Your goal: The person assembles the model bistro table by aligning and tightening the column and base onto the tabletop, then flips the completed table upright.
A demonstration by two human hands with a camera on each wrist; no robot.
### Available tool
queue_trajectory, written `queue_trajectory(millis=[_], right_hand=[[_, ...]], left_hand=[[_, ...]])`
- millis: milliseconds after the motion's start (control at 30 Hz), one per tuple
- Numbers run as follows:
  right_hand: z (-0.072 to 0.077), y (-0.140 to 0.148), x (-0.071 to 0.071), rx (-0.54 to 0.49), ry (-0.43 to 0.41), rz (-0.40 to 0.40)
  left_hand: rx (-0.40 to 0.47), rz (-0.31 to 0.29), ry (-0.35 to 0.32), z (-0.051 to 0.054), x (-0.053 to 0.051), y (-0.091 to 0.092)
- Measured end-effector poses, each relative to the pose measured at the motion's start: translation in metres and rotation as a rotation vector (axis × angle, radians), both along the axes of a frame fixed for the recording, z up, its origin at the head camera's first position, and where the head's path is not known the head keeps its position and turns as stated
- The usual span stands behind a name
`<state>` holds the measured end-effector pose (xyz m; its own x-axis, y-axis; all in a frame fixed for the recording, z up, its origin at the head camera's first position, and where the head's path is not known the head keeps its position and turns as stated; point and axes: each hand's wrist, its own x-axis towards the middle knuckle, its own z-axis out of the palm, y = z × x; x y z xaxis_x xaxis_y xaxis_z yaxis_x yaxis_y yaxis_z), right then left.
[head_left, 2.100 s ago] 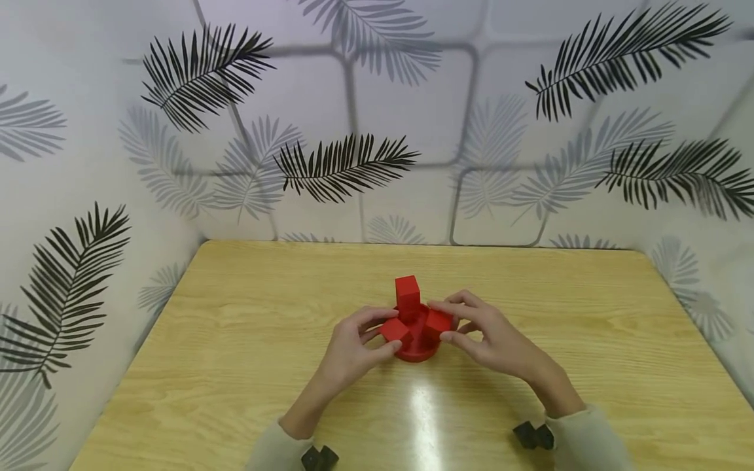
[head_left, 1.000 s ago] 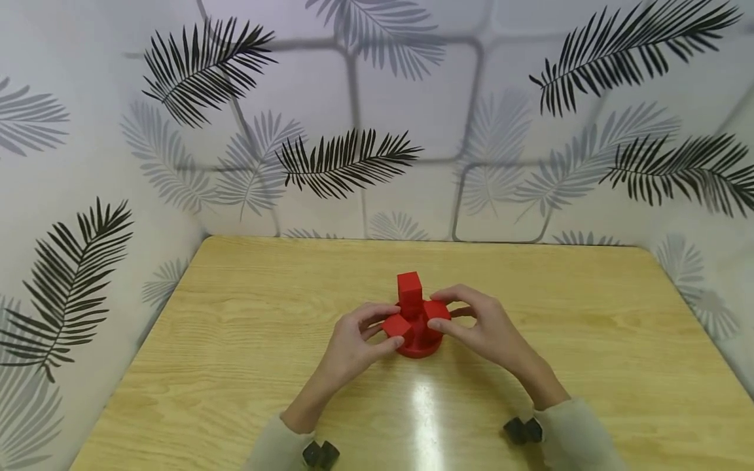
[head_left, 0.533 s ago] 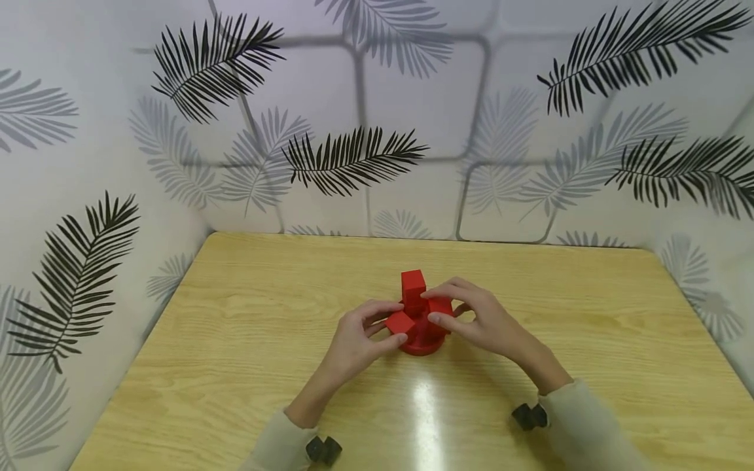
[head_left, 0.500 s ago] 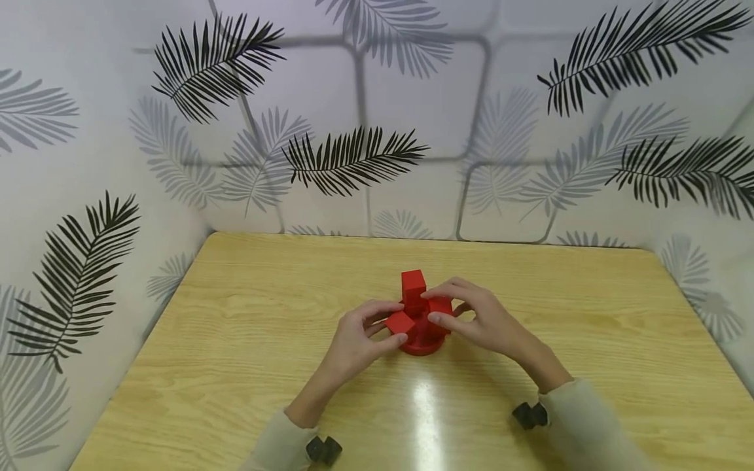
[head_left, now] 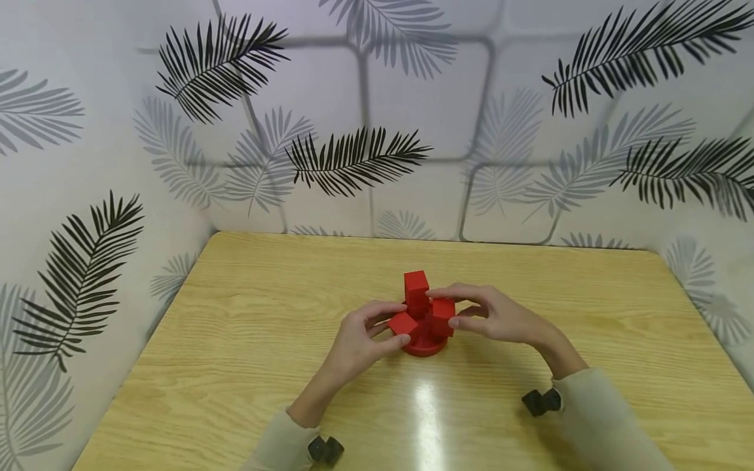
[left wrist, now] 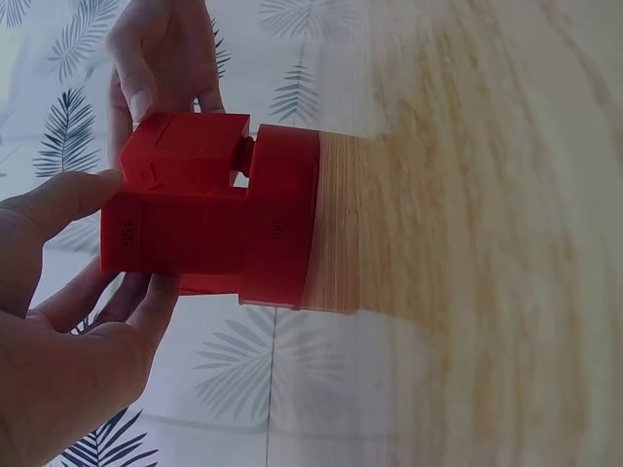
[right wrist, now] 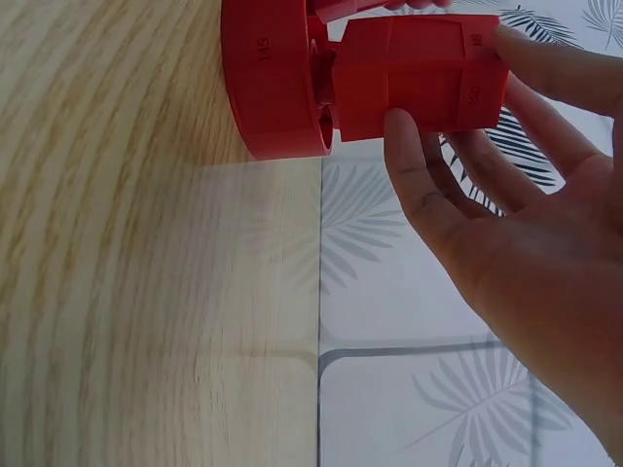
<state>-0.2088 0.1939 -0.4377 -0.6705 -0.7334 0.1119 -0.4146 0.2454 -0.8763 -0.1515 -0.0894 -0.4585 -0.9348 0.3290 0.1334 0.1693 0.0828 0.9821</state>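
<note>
A round red base stands on the wooden table, carrying three red square-sided blocks. My left hand pinches the left block between thumb and fingers near its top. On the other side, my right hand holds the right block, thumb in front and fingers behind. The rear block stands upright and taller in the head view, with the right fingertips close to it. In the right wrist view, the held block sits on a narrow neck above the base, and both bear small raised or printed marks.
The light wooden table extends on all sides of the base. Behind and beside it rises a white wall covering with leaf prints. Small black devices sit at both wrists.
The right block has turned on the base, with my right thumb and fingers shifting around it. My left hand keeps its hold. The head view has shifted slightly.
</note>
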Motion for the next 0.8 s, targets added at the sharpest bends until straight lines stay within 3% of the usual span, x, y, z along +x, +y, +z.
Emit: queue_trajectory(millis=[367,533,800], right_hand=[[-0.0032,-0.0059,0.0002,0.007,0.078,-0.236],[-0.0039,-0.0037,0.002,-0.018,0.061,-0.245],[-0.0058,0.0005,0.0047,0.009,0.123,-0.293]], left_hand=[[0.009,-0.015,-0.001,-0.0015,-0.0014,-0.0009],[0.017,-0.011,-0.003,-0.0018,-0.0012,-0.0004],[0.017,-0.008,-0.004,-0.0013,-0.0009,-0.0006]])
